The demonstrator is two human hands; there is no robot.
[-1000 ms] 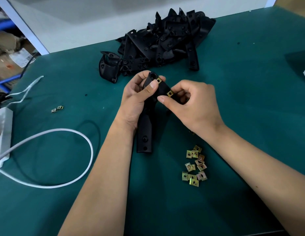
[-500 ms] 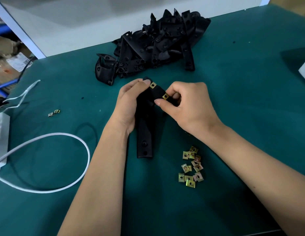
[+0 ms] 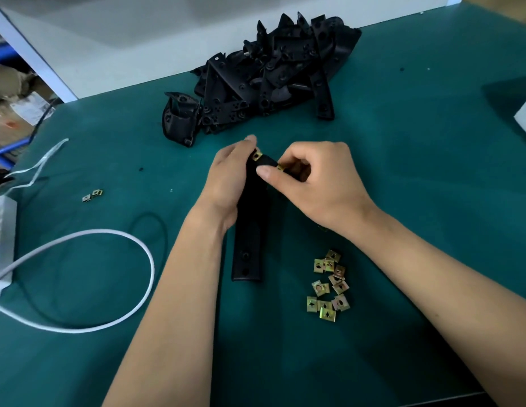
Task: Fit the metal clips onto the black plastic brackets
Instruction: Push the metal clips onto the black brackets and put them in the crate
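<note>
I find one clip (image 3: pixel 257 156) seated on the bracket (image 3: pixel 250 230) my left hand (image 3: pixel 226 183) grips, right hand (image 3: pixel 311 183) pinching a second clip (image 3: pixel 281 168) on; loose clips (image 3: pixel 328 284) and pile (image 3: pixel 270 77) remain.

My one head-worn wide-angle view looks forward and steeply down from close above the green table (image 3: pixel 432 201), forearms entering from the bottom edge.
</note>
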